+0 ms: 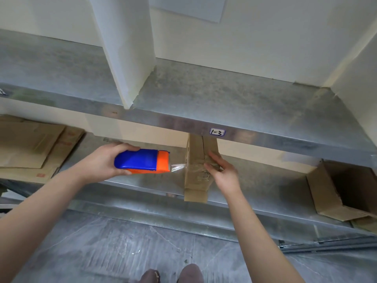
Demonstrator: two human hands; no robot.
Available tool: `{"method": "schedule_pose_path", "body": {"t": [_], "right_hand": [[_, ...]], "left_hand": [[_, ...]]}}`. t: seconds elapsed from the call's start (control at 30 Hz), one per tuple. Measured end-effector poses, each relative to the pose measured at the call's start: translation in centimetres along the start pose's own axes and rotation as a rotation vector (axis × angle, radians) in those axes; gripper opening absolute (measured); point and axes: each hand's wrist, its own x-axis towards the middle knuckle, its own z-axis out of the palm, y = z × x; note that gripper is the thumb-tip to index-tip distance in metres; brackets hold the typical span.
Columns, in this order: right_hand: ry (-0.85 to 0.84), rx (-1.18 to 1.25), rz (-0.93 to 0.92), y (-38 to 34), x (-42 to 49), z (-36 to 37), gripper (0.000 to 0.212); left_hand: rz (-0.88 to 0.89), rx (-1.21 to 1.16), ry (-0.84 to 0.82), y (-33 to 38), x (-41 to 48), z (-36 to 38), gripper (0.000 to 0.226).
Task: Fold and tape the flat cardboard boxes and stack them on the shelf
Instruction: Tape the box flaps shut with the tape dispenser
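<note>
- A small brown cardboard box [193, 154] is standing on the lower shelf [265, 180], near its front edge, with its top reaching up under the upper shelf [224, 99].
- One flap of this box is hanging down over the front lip of the lower shelf.
- Shiny clear tape [177, 166] is wrapping across the box's near face, wrinkling there, and a short strip is stretching from the box's left edge to a tape dispenser [140, 161].
- The left hand [102, 160] is gripping the blue and orange tape dispenser, fingers curling over its top and thumb underneath, just left of the box.
- The right hand [222, 170] is lying flat against the box's right side, fingers straight and pressing on the taped area.
- Flat cardboard boxes [30, 148] are lying in a loose pile at the left end of the lower shelf, well apart from the standing box.
- An open box [342, 190] is sitting tilted at the right end of the same shelf, its opening facing outward and its inside sitting in shadow.
- The upper shelf is carrying white dividers [126, 48] that are splitting it into bays, and a small label [217, 132] reading "1-3" is sticking to its front edge above the box.
</note>
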Motion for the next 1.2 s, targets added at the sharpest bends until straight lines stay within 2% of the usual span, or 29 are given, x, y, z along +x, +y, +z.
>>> {"method": "schedule_pose_path", "body": {"t": [0.13, 0.33, 0.53, 0.8, 0.93, 1.07, 1.2], "right_hand": [[-0.004, 0.03, 0.003, 0.0, -0.3, -0.1, 0.043], [-0.031, 0.015, 0.005, 0.0, -0.3, -0.2, 0.045], [-0.032, 0.027, 0.004, 0.2, -0.1, -0.2, 0.045], [-0.022, 0.028, -0.006, 0.2, -0.3, -0.1, 0.045], [-0.022, 0.037, -0.008, 0.5, -0.3, -0.2, 0.045], [-0.038, 0.041, -0.008, 0.6, -0.2, -0.1, 0.043], [-0.046, 0.005, -0.025, 0.6, -0.5, 0.0, 0.042]], "left_hand": [[0.067, 0.06, -0.022, 1.9, 2.2, 1.9, 0.067], [0.029, 0.173, -0.032, 3.9, 4.3, 4.5, 0.067], [-0.045, 0.106, -0.126, 3.7, 5.2, 5.3, 0.069], [-0.083, -0.015, -0.148, 2.6, 6.1, 5.8, 0.069], [-0.058, 0.051, -0.201, 1.5, 5.9, 7.3, 0.064], [-0.169, 0.094, -0.207, 0.8, 5.5, 10.4, 0.068], [-0.181, 0.132, -0.284, 0.3, 6.7, 11.0, 0.071]]}}
